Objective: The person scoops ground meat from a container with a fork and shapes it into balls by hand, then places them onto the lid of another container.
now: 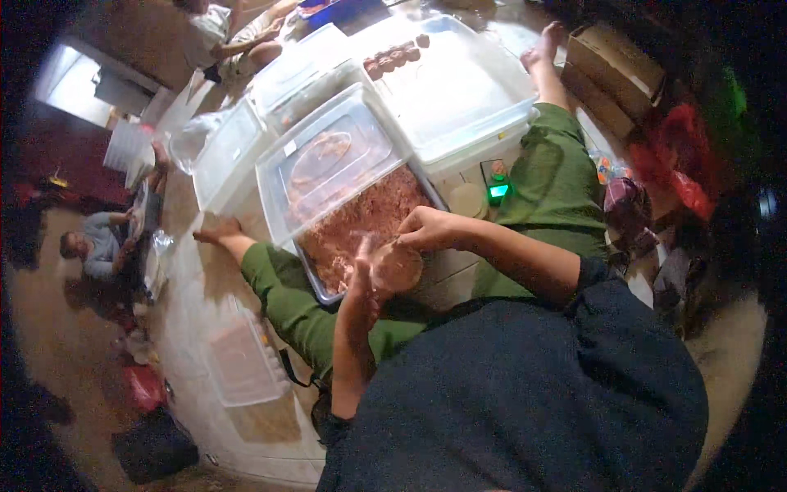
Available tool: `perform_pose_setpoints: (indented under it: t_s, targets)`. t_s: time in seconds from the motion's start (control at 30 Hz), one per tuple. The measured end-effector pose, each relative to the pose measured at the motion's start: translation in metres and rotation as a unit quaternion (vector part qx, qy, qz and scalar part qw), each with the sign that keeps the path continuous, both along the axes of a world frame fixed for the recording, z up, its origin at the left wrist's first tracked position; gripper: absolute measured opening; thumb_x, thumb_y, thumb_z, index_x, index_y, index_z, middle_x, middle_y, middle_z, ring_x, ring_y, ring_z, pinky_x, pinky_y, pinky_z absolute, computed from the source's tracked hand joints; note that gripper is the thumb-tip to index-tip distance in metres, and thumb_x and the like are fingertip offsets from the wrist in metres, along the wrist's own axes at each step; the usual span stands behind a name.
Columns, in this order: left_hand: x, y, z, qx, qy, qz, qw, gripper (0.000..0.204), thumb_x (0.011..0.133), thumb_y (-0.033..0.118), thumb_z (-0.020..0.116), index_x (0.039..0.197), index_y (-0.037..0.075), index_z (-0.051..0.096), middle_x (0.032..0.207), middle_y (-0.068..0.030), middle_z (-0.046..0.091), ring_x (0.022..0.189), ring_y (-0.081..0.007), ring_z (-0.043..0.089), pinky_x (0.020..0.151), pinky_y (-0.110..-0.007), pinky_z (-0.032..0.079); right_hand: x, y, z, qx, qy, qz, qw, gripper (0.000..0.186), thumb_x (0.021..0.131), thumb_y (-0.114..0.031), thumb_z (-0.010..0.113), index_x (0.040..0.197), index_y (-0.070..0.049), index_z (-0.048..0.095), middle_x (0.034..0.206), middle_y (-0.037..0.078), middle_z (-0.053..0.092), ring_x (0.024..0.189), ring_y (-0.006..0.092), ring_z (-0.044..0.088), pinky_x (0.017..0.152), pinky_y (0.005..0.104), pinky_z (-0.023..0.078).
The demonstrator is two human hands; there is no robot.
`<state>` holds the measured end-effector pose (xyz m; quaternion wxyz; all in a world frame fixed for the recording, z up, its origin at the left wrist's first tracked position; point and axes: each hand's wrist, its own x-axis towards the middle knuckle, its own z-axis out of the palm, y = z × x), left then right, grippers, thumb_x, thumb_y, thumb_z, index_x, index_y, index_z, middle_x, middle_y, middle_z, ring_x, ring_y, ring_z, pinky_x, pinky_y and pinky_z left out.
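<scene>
My left hand grips a round, clear container of pinkish-brown mixture from its left side. At that container's upper rim, my right hand is closed in a pinch, exactly on what I cannot make out. Behind and beneath them is a rectangular tub of crumbly reddish-brown mixture, its back part covered by a translucent lid. To the right of the tub are a pale round object and a small scale with a green lit display.
A large clear bin holds a row of brown lumps. More lids, cardboard boxes, red bags and another container surround my outstretched legs. Two other people are at the left and back.
</scene>
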<state>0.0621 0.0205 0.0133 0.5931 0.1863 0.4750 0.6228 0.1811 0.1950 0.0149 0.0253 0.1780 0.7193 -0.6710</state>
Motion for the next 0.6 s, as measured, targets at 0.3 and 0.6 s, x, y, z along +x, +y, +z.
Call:
perform_pose_setpoints:
  t_s: [0.3, 0.6]
  targets:
    - [-0.010, 0.024, 0.012, 0.116, 0.015, 0.153, 0.981, 0.075, 0.076, 0.005, 0.060, 0.138, 0.005, 0.018, 0.126, -0.0261, 0.041, 0.106, -0.0298, 0.053, 0.088, -0.037, 0.047, 0.009, -0.017, 0.046, -0.316, 0.104, -0.068, 0.941, 0.020, 0.087, -0.028, 0.057, 0.088, -0.008, 0.062, 0.064, -0.003, 0.055, 0.042, 0.0026, 0.040, 0.037, 0.0185, 0.033]
    - [0.006, 0.036, 0.040, 0.259, 0.282, 0.187, 0.905, 0.090, 0.072, 0.011, 0.072, 0.140, 0.013, 0.012, 0.117, -0.0289, 0.048, 0.104, -0.0318, 0.054, 0.080, -0.038, 0.052, 0.020, -0.037, 0.002, -0.354, 0.156, -0.108, 0.916, 0.036, 0.093, -0.028, 0.044, 0.119, -0.003, 0.049, 0.079, 0.001, 0.053, 0.068, 0.0081, 0.047, 0.061, 0.0184, 0.038]
